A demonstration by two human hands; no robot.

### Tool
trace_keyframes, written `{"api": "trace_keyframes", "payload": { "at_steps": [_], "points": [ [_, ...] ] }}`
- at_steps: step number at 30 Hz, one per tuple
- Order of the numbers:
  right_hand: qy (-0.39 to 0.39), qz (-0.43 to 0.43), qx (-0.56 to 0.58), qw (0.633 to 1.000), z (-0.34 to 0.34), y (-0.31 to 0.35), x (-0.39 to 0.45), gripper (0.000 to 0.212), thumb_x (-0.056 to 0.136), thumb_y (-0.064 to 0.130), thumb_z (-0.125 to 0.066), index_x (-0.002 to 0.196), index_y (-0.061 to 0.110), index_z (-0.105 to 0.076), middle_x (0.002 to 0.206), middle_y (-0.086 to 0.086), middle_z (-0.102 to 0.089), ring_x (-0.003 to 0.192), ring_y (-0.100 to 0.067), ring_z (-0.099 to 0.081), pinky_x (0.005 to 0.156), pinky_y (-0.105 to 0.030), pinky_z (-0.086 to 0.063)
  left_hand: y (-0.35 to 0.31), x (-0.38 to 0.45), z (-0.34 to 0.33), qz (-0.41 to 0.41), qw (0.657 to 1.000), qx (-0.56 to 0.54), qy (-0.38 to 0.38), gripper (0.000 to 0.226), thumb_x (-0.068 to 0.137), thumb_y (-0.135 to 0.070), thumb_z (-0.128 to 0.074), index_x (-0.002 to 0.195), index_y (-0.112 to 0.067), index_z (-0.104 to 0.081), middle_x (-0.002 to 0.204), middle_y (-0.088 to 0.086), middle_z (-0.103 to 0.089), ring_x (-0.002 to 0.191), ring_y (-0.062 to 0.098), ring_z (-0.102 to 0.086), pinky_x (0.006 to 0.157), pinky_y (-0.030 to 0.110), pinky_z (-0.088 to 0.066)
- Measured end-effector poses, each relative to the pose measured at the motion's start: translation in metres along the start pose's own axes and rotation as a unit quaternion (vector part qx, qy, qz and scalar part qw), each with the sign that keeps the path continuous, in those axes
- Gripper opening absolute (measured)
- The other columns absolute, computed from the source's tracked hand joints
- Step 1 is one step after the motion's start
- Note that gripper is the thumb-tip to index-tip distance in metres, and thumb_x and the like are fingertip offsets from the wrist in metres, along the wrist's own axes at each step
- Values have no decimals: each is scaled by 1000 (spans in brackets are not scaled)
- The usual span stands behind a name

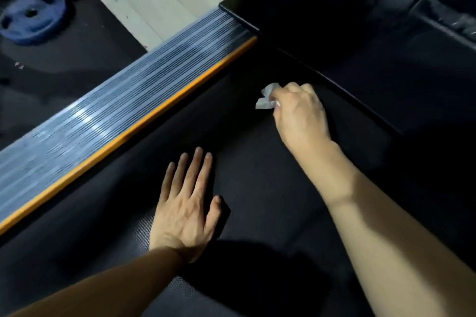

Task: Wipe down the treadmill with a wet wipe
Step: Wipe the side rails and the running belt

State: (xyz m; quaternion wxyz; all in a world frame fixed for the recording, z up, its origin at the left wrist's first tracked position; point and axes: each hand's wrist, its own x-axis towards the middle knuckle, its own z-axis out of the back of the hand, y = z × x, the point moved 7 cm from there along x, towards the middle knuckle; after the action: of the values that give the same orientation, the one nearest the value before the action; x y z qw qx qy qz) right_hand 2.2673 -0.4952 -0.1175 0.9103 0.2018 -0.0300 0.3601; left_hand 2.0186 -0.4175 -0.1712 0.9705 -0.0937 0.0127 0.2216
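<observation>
Wiping is under way on the treadmill belt (257,188), with no telling how much is clean; the ribbed side rail (116,110) at left looks untouched. Left hand (188,203) lies flat, fingers spread, bracing on the belt. Right hand (298,110) reaches forward, clutching the crumpled wet wipe (265,98) against the belt's front end.

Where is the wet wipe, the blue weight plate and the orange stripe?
wet wipe (265,98): head view, on the white crumpled part sticking out of the right hand.
blue weight plate (33,18): head view, on its flat face.
orange stripe (144,121): head view, midway along it.
</observation>
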Motion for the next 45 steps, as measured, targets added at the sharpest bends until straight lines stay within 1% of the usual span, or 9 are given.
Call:
{"api": "trace_keyframes", "payload": {
  "at_steps": [7, 19, 23, 27, 31, 34, 37, 41, 45],
  "points": [
    [-93, -8, 47, 994, 30, 7, 14, 26, 94, 3, -60, 113, 15, -73, 108, -5, -70, 100, -27, -59, 82, -35, -50, 0, 1, 2, 3, 1000, -9, 6, 74, 100, -51, -29, 164, -17, -15, 172, 3, -8, 159, 22, 1, 128, 45, -1],
    [-79, -71, -10, 994, -34, 33, 72, 31, 100, 6, -51, 129, 12, -61, 114, -9, -65, 104, -27, -58, 96, -34, -46, 1, 1, -1, -4, 1000, -11, -5, 77, 98, -49, -33, 164, -14, -17, 171, 7, -13, 159, 26, -7, 127, 49, -8],
    [-34, 59, 50, 996, -42, 69, 40, 24, 98, 13, -49, 107, 12, -71, 96, -8, -69, 89, -31, -60, 76, -34, -49, 0, 1, 0, -5, 1000, -18, -4, 76, 97, -48, -34, 163, -13, -20, 171, 8, -15, 159, 26, -8, 127, 51, -13],
    [24, 217, 83, 972, -31, 70, 25, 22, 94, 10, -63, 113, 11, -73, 106, -3, -71, 92, -29, -62, 77, -31, -51, -1, 0, 0, -6, 1000, -14, -6, 76, 97, -48, -33, 163, -12, -21, 171, 8, -16, 159, 27, -9, 126, 52, -14],
    [1, 57, -43, 997, -22, -1, 72, 23, 97, 3, -56, 115, 7, -69, 106, -12, -66, 103, -31, -61, 87, -39, -52, -1, 0, 1, -7, 1000, -18, -10, 76, 97, -49, -34, 163, -13, -19, 171, 7, -15, 159, 26, -8, 127, 49, -9],
    [-95, -8, 8, 995, -19, 0, 59, 24, 94, 2, -52, 107, 4, -72, 97, -14, -69, 90, -35, -62, 79, -44, -54, -1, 1, 1, -6, 1000, -17, -8, 76, 98, -49, -34, 164, -14, -18, 171, 6, -14, 159, 26, -6, 127, 49, -8],
    [-85, 85, 126, 985, -29, 57, 14, 24, 94, 8, -50, 100, 6, -74, 88, -9, -71, 80, -34, -64, 73, -38, -50, 0, 1, -1, -4, 1000, -9, -2, 76, 97, -49, -34, 163, -14, -19, 171, 7, -14, 159, 26, -5, 127, 49, -9],
    [-31, 233, 98, 967, -21, 64, -11, 30, 95, 7, -59, 121, 13, -72, 117, -4, -72, 99, -25, -64, 92, -35, -54, 0, 1, -1, -3, 1000, -9, -2, 76, 97, -49, -33, 163, -13, -20, 171, 8, -15, 159, 26, -7, 127, 51, -10],
    [-113, 50, -36, 992, 5, -27, 34, 26, 95, 12, -53, 112, 8, -72, 99, -11, -72, 89, -33, -62, 74, -48, -56, 0, 1, 0, 1, 1000, -13, -5, 76, 98, -50, -30, 164, -15, -17, 172, 6, -12, 159, 25, -5, 128, 49, -8]
  ]
}}
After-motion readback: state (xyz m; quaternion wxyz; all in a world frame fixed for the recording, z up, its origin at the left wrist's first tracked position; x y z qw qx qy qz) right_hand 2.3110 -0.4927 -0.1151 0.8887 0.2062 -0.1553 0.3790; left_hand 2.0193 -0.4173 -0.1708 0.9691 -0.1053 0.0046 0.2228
